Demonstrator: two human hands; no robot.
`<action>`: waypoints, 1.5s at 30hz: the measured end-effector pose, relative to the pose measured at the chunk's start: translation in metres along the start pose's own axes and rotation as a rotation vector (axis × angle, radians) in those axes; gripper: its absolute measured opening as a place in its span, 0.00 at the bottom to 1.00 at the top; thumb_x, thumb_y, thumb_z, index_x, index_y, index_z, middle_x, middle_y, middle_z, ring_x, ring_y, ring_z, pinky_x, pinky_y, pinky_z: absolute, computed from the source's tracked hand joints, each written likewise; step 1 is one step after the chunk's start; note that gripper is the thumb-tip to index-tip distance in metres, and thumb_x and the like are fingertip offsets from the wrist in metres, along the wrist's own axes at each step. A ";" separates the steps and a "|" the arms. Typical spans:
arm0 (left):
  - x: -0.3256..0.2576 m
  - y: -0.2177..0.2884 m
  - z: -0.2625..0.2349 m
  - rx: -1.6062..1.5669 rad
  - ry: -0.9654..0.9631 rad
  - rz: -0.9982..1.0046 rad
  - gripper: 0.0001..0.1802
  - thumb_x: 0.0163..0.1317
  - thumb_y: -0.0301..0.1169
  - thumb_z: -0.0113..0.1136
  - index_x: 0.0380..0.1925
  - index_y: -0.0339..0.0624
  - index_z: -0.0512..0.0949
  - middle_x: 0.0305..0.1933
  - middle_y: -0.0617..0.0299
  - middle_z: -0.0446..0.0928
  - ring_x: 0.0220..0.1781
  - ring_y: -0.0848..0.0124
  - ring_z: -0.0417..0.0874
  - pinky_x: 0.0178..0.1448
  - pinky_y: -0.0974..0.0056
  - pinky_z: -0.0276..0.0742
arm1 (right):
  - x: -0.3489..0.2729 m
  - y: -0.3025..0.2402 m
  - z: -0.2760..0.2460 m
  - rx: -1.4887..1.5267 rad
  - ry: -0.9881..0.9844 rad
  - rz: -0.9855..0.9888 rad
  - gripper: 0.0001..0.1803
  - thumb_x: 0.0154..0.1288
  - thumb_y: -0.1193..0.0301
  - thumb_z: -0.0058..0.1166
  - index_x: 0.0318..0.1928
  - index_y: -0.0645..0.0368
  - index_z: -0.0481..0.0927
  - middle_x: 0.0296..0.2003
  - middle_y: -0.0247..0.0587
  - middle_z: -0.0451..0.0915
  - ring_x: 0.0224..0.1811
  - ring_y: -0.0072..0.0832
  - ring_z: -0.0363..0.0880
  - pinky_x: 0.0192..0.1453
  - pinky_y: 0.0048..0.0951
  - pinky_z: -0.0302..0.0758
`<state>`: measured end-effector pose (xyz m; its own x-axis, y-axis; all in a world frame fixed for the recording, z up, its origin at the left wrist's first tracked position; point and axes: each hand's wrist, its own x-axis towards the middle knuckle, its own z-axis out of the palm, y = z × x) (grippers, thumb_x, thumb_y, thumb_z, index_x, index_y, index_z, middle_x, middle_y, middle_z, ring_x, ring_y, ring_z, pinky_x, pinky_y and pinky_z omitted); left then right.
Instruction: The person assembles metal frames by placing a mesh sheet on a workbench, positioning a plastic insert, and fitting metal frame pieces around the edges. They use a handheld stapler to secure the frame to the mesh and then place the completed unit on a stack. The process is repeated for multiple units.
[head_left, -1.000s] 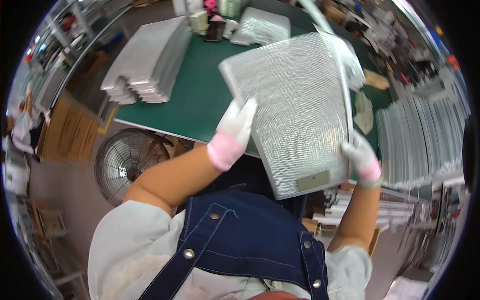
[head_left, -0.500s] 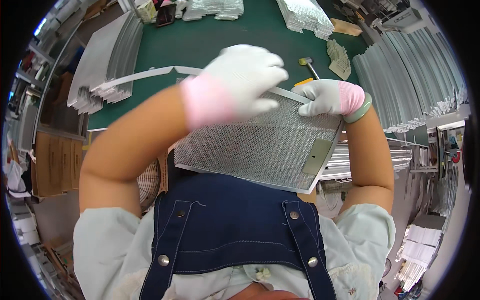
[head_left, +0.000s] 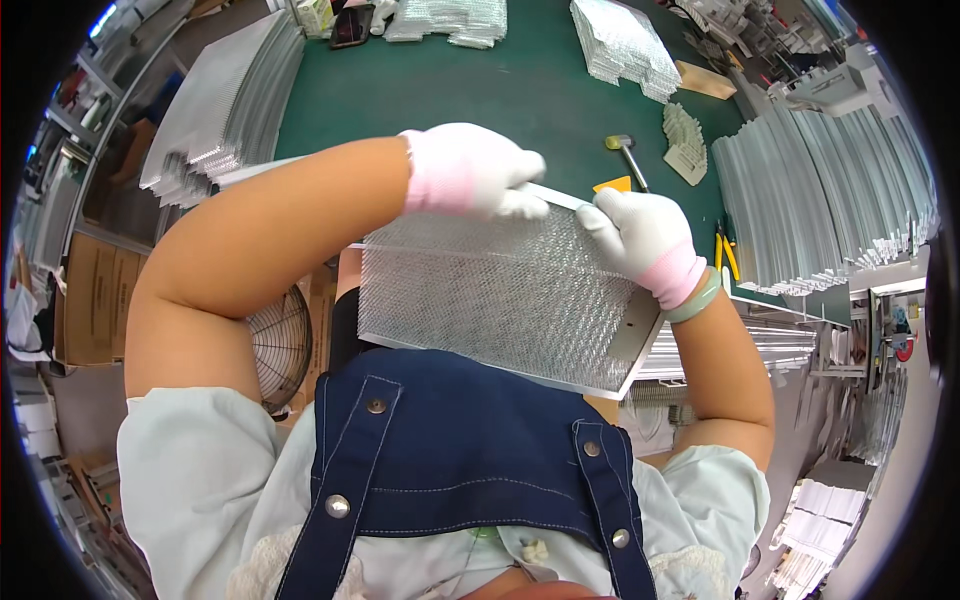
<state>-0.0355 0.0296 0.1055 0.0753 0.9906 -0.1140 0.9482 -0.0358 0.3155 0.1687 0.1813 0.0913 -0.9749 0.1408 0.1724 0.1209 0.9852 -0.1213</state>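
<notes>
Mesh panel point(head_left: 480, 290) silver, crosshatched; gloves point(head_left: 645, 228) white, pink-cuffed; tabletop point(head_left: 530, 95) dark green; apron point(head_left: 475, 440) navy, pale-stitched.

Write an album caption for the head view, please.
Gloved left hand and right hand at the far edge of a silvery mesh panel, before a green worktable.

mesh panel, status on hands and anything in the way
Left hand at white strip, upper edge of mesh panel; right hand gripping that edge farther right. Panel's lower edge by apron. Hammer beyond right hand, not blocking.
</notes>
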 end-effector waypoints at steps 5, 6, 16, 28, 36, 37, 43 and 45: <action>-0.028 -0.025 0.018 0.243 0.186 -0.011 0.23 0.71 0.51 0.51 0.30 0.42 0.77 0.21 0.53 0.77 0.27 0.50 0.82 0.36 0.50 0.78 | 0.000 0.006 0.014 -0.005 -0.007 -0.002 0.22 0.72 0.53 0.51 0.28 0.57 0.75 0.19 0.46 0.76 0.25 0.47 0.79 0.31 0.43 0.74; -0.031 -0.022 0.016 0.259 0.184 -0.043 0.22 0.71 0.50 0.51 0.30 0.42 0.77 0.21 0.53 0.77 0.28 0.51 0.82 0.36 0.50 0.78 | 0.003 0.004 0.015 -0.018 0.008 -0.015 0.21 0.72 0.54 0.52 0.28 0.58 0.75 0.20 0.46 0.76 0.25 0.47 0.79 0.31 0.44 0.74; -0.066 -0.041 0.012 0.005 0.224 -0.080 0.19 0.70 0.47 0.53 0.31 0.41 0.76 0.23 0.51 0.77 0.29 0.50 0.81 0.38 0.50 0.77 | 0.043 -0.043 0.023 0.156 0.097 -0.092 0.18 0.71 0.56 0.52 0.29 0.56 0.76 0.23 0.45 0.77 0.29 0.46 0.79 0.34 0.45 0.75; -0.088 -0.066 0.049 0.059 0.290 -0.081 0.13 0.64 0.40 0.57 0.30 0.42 0.75 0.25 0.51 0.77 0.30 0.52 0.81 0.38 0.49 0.75 | 0.050 -0.055 0.042 0.137 -0.025 0.002 0.17 0.70 0.56 0.53 0.30 0.55 0.78 0.24 0.45 0.78 0.30 0.45 0.80 0.36 0.44 0.76; -0.093 -0.092 0.045 0.196 0.350 0.069 0.12 0.65 0.37 0.58 0.27 0.42 0.75 0.22 0.50 0.76 0.28 0.49 0.80 0.34 0.49 0.75 | 0.057 -0.053 0.047 0.061 0.003 -0.002 0.20 0.72 0.53 0.48 0.33 0.56 0.79 0.27 0.48 0.81 0.33 0.48 0.82 0.39 0.47 0.77; -0.090 -0.092 0.048 0.199 0.359 0.093 0.12 0.65 0.38 0.57 0.27 0.42 0.75 0.23 0.50 0.76 0.28 0.48 0.80 0.35 0.49 0.76 | 0.053 -0.050 0.051 0.089 -0.034 0.006 0.21 0.73 0.52 0.47 0.34 0.56 0.80 0.28 0.47 0.82 0.34 0.49 0.82 0.39 0.48 0.78; -0.094 -0.100 0.046 0.146 0.270 0.042 0.14 0.69 0.40 0.53 0.33 0.42 0.78 0.27 0.52 0.79 0.34 0.50 0.82 0.41 0.50 0.78 | 0.051 -0.051 0.055 0.150 -0.041 0.067 0.21 0.73 0.53 0.48 0.35 0.58 0.80 0.28 0.50 0.81 0.35 0.50 0.81 0.39 0.47 0.76; -0.093 -0.094 0.041 0.238 0.203 -0.039 0.11 0.67 0.37 0.56 0.32 0.43 0.79 0.25 0.55 0.80 0.32 0.52 0.82 0.40 0.53 0.79 | 0.055 -0.051 0.055 0.179 -0.075 0.093 0.20 0.73 0.54 0.49 0.35 0.58 0.80 0.28 0.49 0.81 0.34 0.50 0.81 0.39 0.46 0.75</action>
<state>-0.1188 -0.0648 0.0484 -0.0031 0.9971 0.0764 0.9966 -0.0032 0.0822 0.0991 0.1333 0.0530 -0.9731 0.2163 0.0795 0.1826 0.9342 -0.3064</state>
